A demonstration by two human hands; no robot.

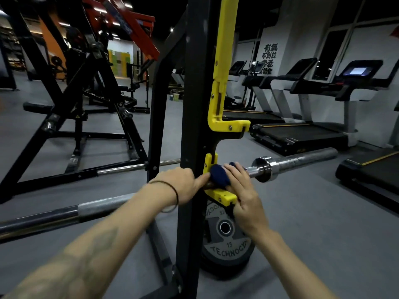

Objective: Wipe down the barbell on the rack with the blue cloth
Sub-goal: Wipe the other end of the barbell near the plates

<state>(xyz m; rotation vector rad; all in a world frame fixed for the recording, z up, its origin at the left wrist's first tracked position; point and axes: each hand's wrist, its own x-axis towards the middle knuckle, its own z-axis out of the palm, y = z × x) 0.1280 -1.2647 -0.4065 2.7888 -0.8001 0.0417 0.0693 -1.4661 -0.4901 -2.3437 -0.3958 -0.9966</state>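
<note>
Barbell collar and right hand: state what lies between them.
In the head view, only a short bare stretch of barbell shaft runs from the right hand, holding the blue cloth, to the collar.

We have one view only, from the head, wide-angled, so straight posts bow toward the edges; it looks forward and down along both forearms, close on the black rack upright (195, 130) at centre, with the barbell (298, 161) crossing from lower left to right; beyond, treadmills (302, 134) stand far off at right; no second view shares the scene.
</note>
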